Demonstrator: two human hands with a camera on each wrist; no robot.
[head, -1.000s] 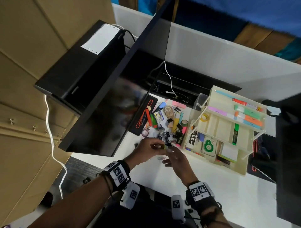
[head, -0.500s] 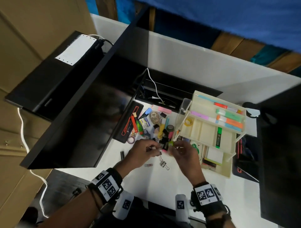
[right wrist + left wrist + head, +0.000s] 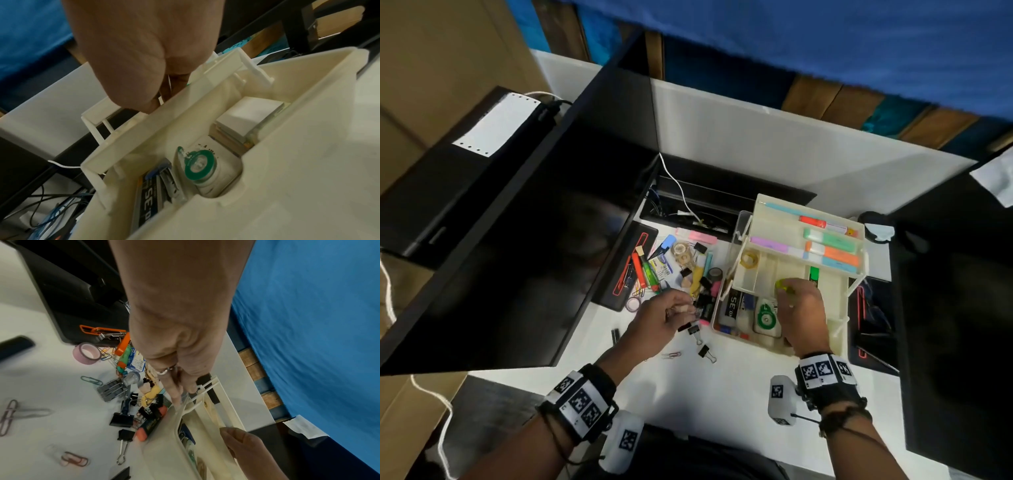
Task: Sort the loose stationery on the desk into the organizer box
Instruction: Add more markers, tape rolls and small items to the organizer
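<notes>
The cream tiered organizer box (image 3: 839, 342) stands open right of the loose stationery pile (image 3: 681, 267). My right hand (image 3: 786, 291) hovers over its middle tray and pinches a small yellow-green item (image 3: 781, 285). In the right wrist view the right hand's (image 3: 164, 95) fingertips dip behind the tray wall (image 3: 164, 123). My left hand (image 3: 686, 310) hovers at the pile's near edge, fingers drawn together; whether they hold anything is unclear. In the left wrist view the left hand (image 3: 180, 392) points down beside the box rim (image 3: 216, 402).
Black binder clips (image 3: 693, 330) and paper clips (image 3: 671, 354) lie by the left hand. A purple tape roll (image 3: 85, 353) sits further left. Green correction tape (image 3: 198, 164) and white notes (image 3: 246, 116) fill the bottom tier. Dark monitors (image 3: 517, 257) flank the desk.
My right hand has carried the yellow-green item rightward from the pile to above the box's middle tray. The left hand has stayed beside the pile.
</notes>
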